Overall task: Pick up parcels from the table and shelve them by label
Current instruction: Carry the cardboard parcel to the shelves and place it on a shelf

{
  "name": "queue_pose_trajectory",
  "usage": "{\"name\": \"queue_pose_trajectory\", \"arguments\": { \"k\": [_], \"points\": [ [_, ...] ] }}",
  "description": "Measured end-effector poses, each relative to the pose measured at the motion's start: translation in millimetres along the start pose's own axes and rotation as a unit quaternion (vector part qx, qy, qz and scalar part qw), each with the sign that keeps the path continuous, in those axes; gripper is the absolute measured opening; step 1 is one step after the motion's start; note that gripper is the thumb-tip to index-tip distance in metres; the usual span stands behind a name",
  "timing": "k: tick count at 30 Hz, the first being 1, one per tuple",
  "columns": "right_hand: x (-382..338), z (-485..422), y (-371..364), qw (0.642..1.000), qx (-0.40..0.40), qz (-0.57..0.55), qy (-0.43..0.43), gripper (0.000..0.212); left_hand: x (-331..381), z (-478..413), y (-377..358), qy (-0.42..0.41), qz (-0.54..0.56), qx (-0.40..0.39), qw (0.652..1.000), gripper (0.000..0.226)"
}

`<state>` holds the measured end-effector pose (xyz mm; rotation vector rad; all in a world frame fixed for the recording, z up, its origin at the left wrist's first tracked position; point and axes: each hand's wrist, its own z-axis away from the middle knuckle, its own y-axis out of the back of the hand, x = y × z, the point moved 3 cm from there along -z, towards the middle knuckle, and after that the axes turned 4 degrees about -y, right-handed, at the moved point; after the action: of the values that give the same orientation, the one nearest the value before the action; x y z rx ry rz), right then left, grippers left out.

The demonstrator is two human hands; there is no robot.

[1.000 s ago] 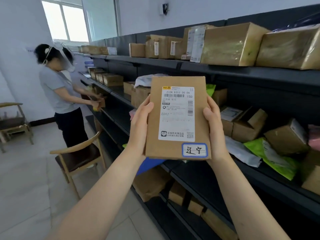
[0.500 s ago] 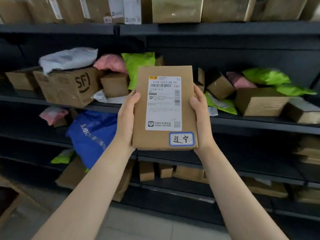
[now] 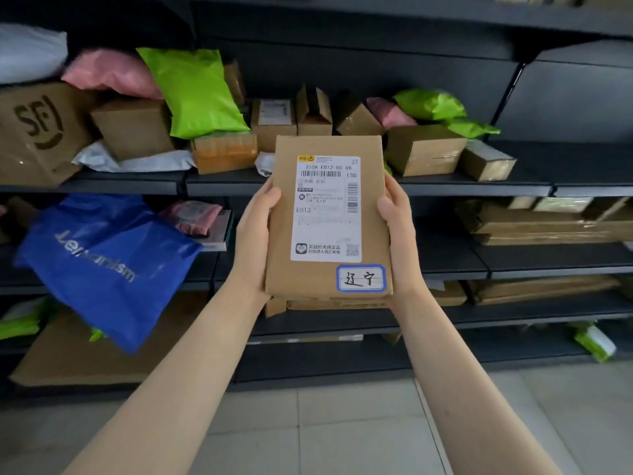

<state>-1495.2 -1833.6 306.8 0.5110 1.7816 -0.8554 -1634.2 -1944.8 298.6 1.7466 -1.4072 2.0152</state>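
Shelving [image 3: 342, 186] behind parcel [image 3: 284, 217] between hands [image 3: 255, 234]

**Flat brown parcel held up before the shelves**

Both hands are gripping a flat cardboard parcel [image 3: 328, 217] by its long edges, the left hand [image 3: 254, 234] on one side and the right hand [image 3: 399, 231] on the other. A white shipping label [image 3: 326, 209] and a blue-bordered handwritten sticker [image 3: 361, 278] are facing the camera. Beyond the hands, dark shelves [image 3: 513, 186] are carrying boxes and green mailers; left of the hands, a blue bag [image 3: 106, 265] is hanging over a shelf edge.
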Motion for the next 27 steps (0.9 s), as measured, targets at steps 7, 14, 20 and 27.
{"name": "queue_pose_trajectory", "arguments": {
  "k": [7,14,20,27],
  "points": [
    [58.8,-12.6,14.0,0.999,0.006,0.028,-0.046,0.045,-48.5,-19.8,39.9,0.041,-0.044,0.035,0.998,0.049],
    [151.3,-59.9,35.9,0.99,0.037,0.035,-0.135,0.037,-120.7,-71.3,88.7,0.089,-0.082,0.096,0.988,0.046],
    [232.5,-102.7,46.9,0.972,0.058,0.005,-0.226,0.04,-179.6,-108.7,135.1,0.158,-0.092,0.175,0.967,0.036],
    [300.2,-179.4,47.5,0.961,0.051,0.015,-0.272,0.026,-201.3,-189.4,166.9,0.185,-0.181,0.184,0.948,0.038]
  ]
}}
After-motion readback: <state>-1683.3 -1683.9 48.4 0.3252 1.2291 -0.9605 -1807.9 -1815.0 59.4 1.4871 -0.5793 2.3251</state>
